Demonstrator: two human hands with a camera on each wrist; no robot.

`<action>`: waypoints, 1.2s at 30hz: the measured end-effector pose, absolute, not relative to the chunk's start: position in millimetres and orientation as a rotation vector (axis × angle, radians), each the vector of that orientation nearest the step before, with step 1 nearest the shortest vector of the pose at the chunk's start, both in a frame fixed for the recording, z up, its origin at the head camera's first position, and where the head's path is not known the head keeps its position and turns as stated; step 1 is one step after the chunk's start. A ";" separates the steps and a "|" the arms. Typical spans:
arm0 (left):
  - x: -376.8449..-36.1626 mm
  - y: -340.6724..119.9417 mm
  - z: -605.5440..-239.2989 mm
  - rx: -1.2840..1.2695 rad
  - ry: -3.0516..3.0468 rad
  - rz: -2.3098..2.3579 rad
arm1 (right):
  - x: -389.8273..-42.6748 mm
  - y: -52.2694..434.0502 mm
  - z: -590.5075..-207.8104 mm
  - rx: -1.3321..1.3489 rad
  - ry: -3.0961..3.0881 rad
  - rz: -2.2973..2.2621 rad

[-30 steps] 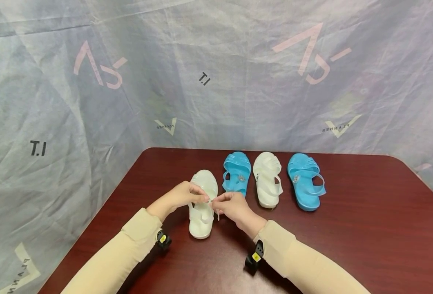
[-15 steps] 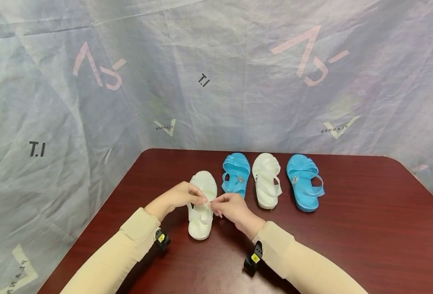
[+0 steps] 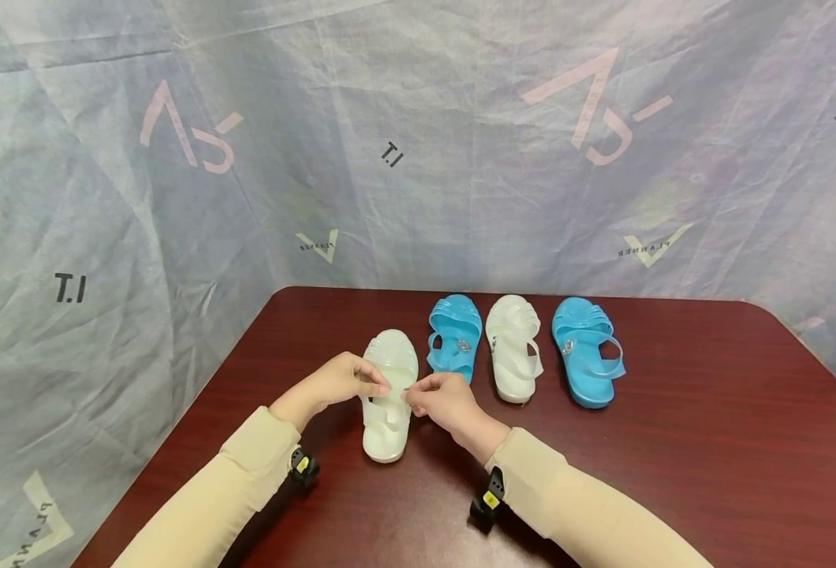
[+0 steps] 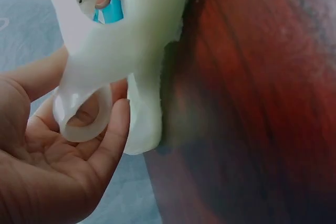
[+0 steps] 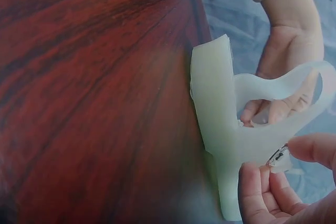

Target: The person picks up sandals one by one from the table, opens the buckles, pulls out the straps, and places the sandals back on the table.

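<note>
A white jelly sandal (image 3: 387, 442) lies on the table, toe pointing away, between my two hands. My left hand (image 3: 343, 381) is at its left side, thumb and forefinger close together at the strap. In the left wrist view the curved strap (image 4: 94, 59) stands in front of the left hand's fingers and hides their tips. My right hand (image 3: 449, 402) is at the sandal's right side. Its thumb and finger pinch a small silver oval buckle (image 5: 278, 154) on the strap, seen best in the right wrist view.
Behind and to the right stand a blue sandal (image 3: 453, 323), a second white sandal (image 3: 513, 383) and another blue sandal (image 3: 591, 390) in a row. The dark red table (image 3: 709, 442) meets a printed grey cloth (image 3: 418, 197) at its back edge.
My left hand has drawn a little to the left, away from the right fingertips, which it nearly met before. The right hand stays at the buckle side. The sandals keep their places.
</note>
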State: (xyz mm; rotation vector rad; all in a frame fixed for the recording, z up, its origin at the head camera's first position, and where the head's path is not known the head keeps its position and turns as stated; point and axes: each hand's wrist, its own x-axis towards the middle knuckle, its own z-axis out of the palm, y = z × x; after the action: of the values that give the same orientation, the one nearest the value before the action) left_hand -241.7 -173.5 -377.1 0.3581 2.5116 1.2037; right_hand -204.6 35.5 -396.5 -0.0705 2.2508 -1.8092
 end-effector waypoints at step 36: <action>-241.2 -180.1 -381.6 0.305 2.410 1.303 | -202.8 33.6 -395.7 -0.067 2.343 -1.704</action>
State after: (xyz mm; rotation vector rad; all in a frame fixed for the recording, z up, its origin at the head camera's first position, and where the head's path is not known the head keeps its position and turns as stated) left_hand -241.2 -180.1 -381.6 0.3053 2.4104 1.3032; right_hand -202.8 33.6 -395.7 -0.0670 2.3428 -1.7044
